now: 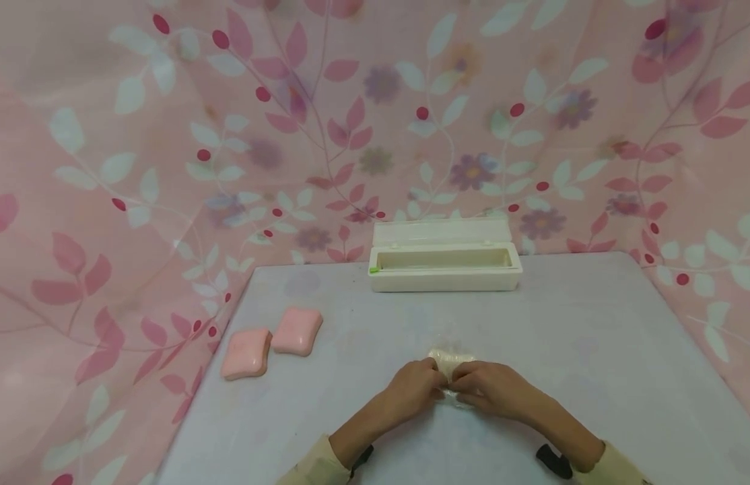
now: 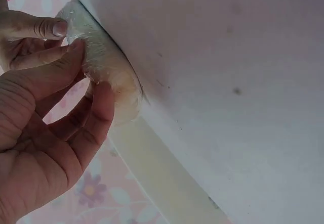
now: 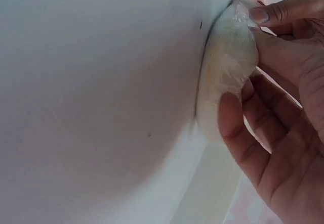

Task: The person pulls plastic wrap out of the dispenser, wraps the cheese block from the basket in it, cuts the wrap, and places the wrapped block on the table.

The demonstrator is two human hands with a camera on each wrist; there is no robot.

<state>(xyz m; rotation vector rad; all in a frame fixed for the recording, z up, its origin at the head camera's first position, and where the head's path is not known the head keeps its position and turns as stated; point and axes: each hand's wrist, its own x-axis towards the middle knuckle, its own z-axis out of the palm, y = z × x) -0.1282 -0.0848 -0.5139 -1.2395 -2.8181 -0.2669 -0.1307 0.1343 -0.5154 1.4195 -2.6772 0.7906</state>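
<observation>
A pale cream bar wrapped in wrinkled clear plastic film lies on the table, under both hands. My left hand pinches the film at its near side, thumb and index finger together, the other fingers curving along the bar. From the right, my right hand pinches the film too, its fingertips close to the left ones. In the left wrist view, the bunched film shows between the two thumbs. The right wrist view has the bar's rounded side resting against the tabletop, partly covered by fingers.
A long white box with its lid raised stands at the table's back edge, a small green piece at its left end. Two pink soap bars lie at the left. A floral curtain hangs behind the table.
</observation>
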